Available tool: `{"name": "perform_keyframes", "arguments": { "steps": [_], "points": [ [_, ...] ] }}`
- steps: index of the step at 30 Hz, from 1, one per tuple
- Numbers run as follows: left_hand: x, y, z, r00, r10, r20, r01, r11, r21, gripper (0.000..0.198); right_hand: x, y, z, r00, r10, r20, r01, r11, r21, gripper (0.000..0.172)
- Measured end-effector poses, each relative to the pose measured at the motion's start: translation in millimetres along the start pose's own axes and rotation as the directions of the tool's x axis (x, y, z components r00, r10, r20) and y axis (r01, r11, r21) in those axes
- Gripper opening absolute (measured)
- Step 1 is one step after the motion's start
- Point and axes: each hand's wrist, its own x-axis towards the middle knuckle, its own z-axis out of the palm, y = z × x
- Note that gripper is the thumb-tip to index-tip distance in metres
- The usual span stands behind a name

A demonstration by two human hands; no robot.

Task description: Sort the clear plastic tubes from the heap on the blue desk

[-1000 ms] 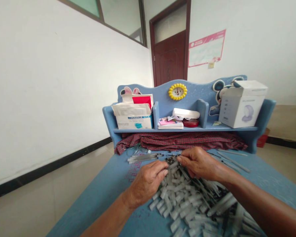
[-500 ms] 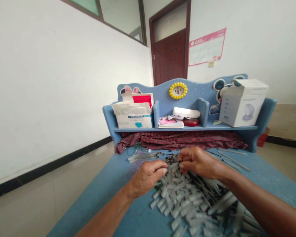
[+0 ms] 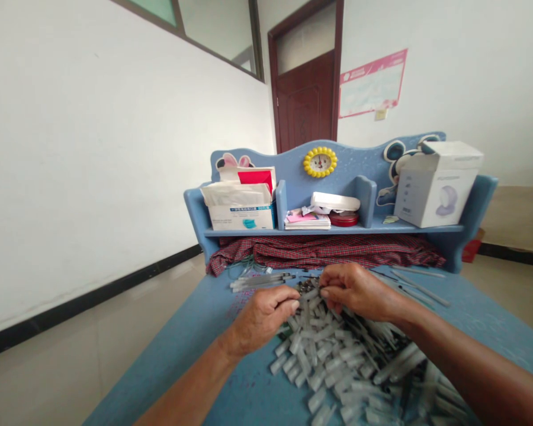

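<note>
Plastic tubes [image 3: 337, 361] heaped on blue worktop [image 3: 213, 331]; left hand [image 3: 266, 316] grip closed, right hand [image 3: 359, 290] grip pinching one; shelf [image 3: 293, 233], door [image 3: 306, 106] at 12 o'clock.

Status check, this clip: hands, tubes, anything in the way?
Left hand curled shut at pile edge, contents hidden. Right hand pinches a tube over the pile. Plaid cloth behind, clear of both.

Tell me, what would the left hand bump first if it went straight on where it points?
The left hand would likely meet the pile of clear tubes first, then the right hand; depth is unclear.
</note>
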Motion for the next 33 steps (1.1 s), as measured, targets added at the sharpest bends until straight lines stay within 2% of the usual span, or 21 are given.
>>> {"name": "perform_keyframes", "arguments": {
  "steps": [2, 6, 8, 13, 14, 18, 20, 26, 31, 33],
  "points": [
    [-0.1, -0.8, 0.3, 1.0, -0.005, -0.002, 0.005, 1.0, -0.002, 0.019, 0.2, -1.0, -0.3, 1.0, -0.005, -0.025, 0.004, 0.999, -0.04, 0.007],
    [-0.3, -1.3, 0.8, 1.0, -0.005, -0.003, 0.005, 1.0, 0.002, 0.019, -0.8, -8.4, -0.5, 0.998, 0.012, -0.064, -0.025, 0.979, -0.202, 0.026],
    [-0.6, -1.0, 1.2, 1.0, 0.001, 0.005, -0.001, 1.0, -0.001, 0.019, -1.1, -9.8, 0.5, 0.998, 0.013, -0.055, -0.025, 0.975, -0.22, 0.032],
    [-1.4, -0.7, 2.3, 1.0, -0.007, 0.013, 0.007, 1.0, -0.021, 0.019, -0.3, -4.4, 2.8, 1.0, 0.023, -0.015, -0.024, 0.999, -0.044, 0.007],
    [-1.4, -0.9, 2.5, 1.0, -0.01, 0.013, 0.011, 1.0, -0.025, 0.019, -0.1, -4.3, 2.7, 1.0, 0.024, -0.014, -0.024, 0.999, -0.042, 0.007],
    [-1.2, -1.2, 2.4, 1.0, -0.028, 0.011, 0.028, 0.998, -0.053, 0.02, -1.0, -9.9, 0.7, 0.999, -0.003, -0.048, -0.007, 0.979, -0.204, 0.025],
    [-1.2, -0.9, 2.1, 0.999, -0.03, 0.016, 0.031, 0.997, -0.066, 0.019, -1.9, -12.0, 0.2, 0.999, -0.008, -0.033, 0.0, 0.973, -0.231, 0.032],
    [-2.2, -2.2, 3.1, 0.998, -0.04, 0.044, 0.044, 0.995, -0.086, 0.019, -2.3, -5.9, 0.5, 1.0, -0.003, 0.029, 0.005, 0.999, -0.047, 0.009],
    [-3.0, -4.1, 3.8, 0.997, -0.054, 0.056, 0.06, 0.992, -0.108, 0.02, -0.8, -6.1, -0.4, 1.0, -0.002, 0.001, 0.002, 0.986, -0.167, 0.03],
    [-2.8, -3.8, 3.6, 0.996, -0.061, 0.069, 0.069, 0.99, -0.12, 0.02, -0.6, -6.2, -0.5, 1.0, 0.014, 0.016, -0.011, 0.989, -0.146, 0.028]
  ]
}}
